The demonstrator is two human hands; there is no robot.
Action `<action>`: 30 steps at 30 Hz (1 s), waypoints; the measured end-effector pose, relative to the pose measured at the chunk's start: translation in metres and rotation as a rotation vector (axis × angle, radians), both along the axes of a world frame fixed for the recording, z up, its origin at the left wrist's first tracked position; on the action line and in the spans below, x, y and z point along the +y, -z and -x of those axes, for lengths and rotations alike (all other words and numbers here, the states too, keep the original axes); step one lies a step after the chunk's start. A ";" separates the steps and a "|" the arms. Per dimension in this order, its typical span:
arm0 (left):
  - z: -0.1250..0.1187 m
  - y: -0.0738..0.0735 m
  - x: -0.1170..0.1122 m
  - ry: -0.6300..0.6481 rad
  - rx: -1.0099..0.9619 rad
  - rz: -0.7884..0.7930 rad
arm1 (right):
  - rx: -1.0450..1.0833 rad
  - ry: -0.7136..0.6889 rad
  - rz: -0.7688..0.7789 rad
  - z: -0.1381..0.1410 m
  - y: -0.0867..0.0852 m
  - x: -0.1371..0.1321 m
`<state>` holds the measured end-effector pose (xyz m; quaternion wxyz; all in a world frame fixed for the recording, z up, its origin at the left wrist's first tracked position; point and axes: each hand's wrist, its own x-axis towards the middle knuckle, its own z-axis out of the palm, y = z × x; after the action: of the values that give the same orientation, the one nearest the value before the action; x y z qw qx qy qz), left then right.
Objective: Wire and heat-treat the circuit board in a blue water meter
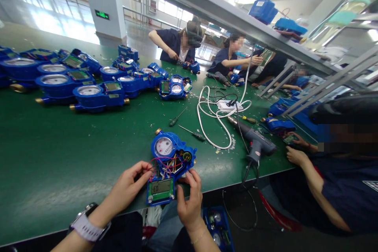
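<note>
A blue water meter [163, 147] lies at the table's front edge, its round white dial upward and its electronics housing open. Red, yellow and other thin wires [169, 165] run from the housing to a green display board [161, 190] in a blue frame, whose screen shows a few characters. At the left, my left hand [134, 181] has thumb and forefinger closed together beside the wires; what they pinch is hard to make out. Curled fingers of my right hand [190, 199] hold the meter's lower right edge, the thumb beside the board.
Several blue water meters [97, 96] stand at the left. Two screwdrivers [191, 132], a heat gun [255, 139] and a white power strip [228, 105] with looped cable lie ahead and right. A co-worker [333, 173] sits close at the right. A blue crate [218, 228] holds meters below.
</note>
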<state>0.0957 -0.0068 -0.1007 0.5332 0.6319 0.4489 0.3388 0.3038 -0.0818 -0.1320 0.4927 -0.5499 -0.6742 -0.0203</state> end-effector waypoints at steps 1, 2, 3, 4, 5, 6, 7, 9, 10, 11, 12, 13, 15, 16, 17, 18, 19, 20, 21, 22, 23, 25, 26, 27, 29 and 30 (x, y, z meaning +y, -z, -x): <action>0.000 0.000 0.000 -0.004 -0.011 0.003 | -0.003 0.002 -0.002 0.000 0.000 0.000; 0.000 0.000 0.000 -0.009 -0.020 0.005 | -0.005 0.004 -0.003 0.000 0.000 0.000; 0.000 0.000 0.000 -0.015 -0.029 0.006 | -0.007 0.005 -0.004 -0.001 0.000 0.000; 0.000 0.000 0.000 -0.021 -0.038 0.008 | -0.007 0.007 -0.005 -0.001 0.000 0.000; 0.000 -0.001 0.000 -0.026 -0.046 0.013 | -0.006 0.009 -0.004 -0.001 0.000 0.000; 0.000 -0.001 0.000 -0.030 -0.054 0.019 | -0.002 0.009 -0.003 -0.001 0.000 0.000; 0.000 -0.002 0.000 -0.032 -0.062 0.026 | 0.006 0.008 0.002 -0.001 0.000 0.000; 0.000 -0.004 0.001 -0.036 -0.076 0.047 | 0.034 -0.001 0.018 -0.001 -0.001 0.000; 0.000 -0.006 0.001 -0.039 -0.084 0.058 | 0.054 -0.009 0.031 -0.001 -0.001 -0.001; 0.000 -0.008 0.001 -0.045 -0.092 0.069 | 0.080 -0.018 0.047 0.000 -0.002 -0.001; 0.000 -0.010 0.001 -0.052 -0.104 0.080 | 0.111 -0.027 0.068 0.001 -0.003 -0.002; 0.000 -0.012 0.001 -0.065 -0.119 0.087 | 0.145 -0.034 0.092 0.002 -0.004 -0.003; 0.000 -0.015 0.002 -0.089 -0.153 0.108 | 0.220 -0.047 0.144 0.005 -0.006 -0.006; 0.000 -0.015 0.002 -0.095 -0.167 0.117 | 0.256 -0.053 0.169 0.006 -0.006 -0.008; 0.000 -0.016 0.003 -0.100 -0.182 0.121 | 0.288 -0.061 0.195 0.008 -0.007 -0.010; 0.000 -0.016 0.003 -0.104 -0.195 0.123 | 0.316 -0.071 0.222 0.011 -0.008 -0.013; 0.000 -0.016 0.004 -0.105 -0.206 0.125 | 0.340 -0.083 0.247 0.013 -0.008 -0.015; 0.000 -0.015 0.004 -0.106 -0.216 0.127 | 0.361 -0.098 0.271 0.016 -0.009 -0.018; 0.001 -0.014 0.003 -0.109 -0.226 0.129 | 0.379 -0.113 0.293 0.018 -0.010 -0.020; 0.001 -0.014 0.002 -0.114 -0.236 0.128 | 0.393 -0.130 0.312 0.021 -0.011 -0.022; 0.002 -0.013 0.001 -0.125 -0.245 0.120 | 0.404 -0.145 0.328 0.024 -0.012 -0.024; 0.004 -0.011 -0.004 -0.167 -0.253 0.088 | 0.417 -0.172 0.355 0.028 -0.014 -0.027; 0.005 -0.010 -0.008 -0.188 -0.246 0.069 | 0.421 -0.185 0.368 0.031 -0.015 -0.028; 0.007 -0.010 -0.012 -0.197 -0.232 0.052 | 0.426 -0.199 0.379 0.032 -0.017 -0.028; 0.010 -0.010 -0.020 -0.167 -0.186 0.028 | 0.443 -0.229 0.397 0.036 -0.019 -0.029; 0.011 -0.011 -0.024 -0.132 -0.159 0.016 | 0.455 -0.245 0.404 0.037 -0.020 -0.029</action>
<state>0.0846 -0.0304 -0.0896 0.5487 0.5678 0.4487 0.4186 0.2665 -0.1109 -0.1121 0.5105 -0.5416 -0.5984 0.2966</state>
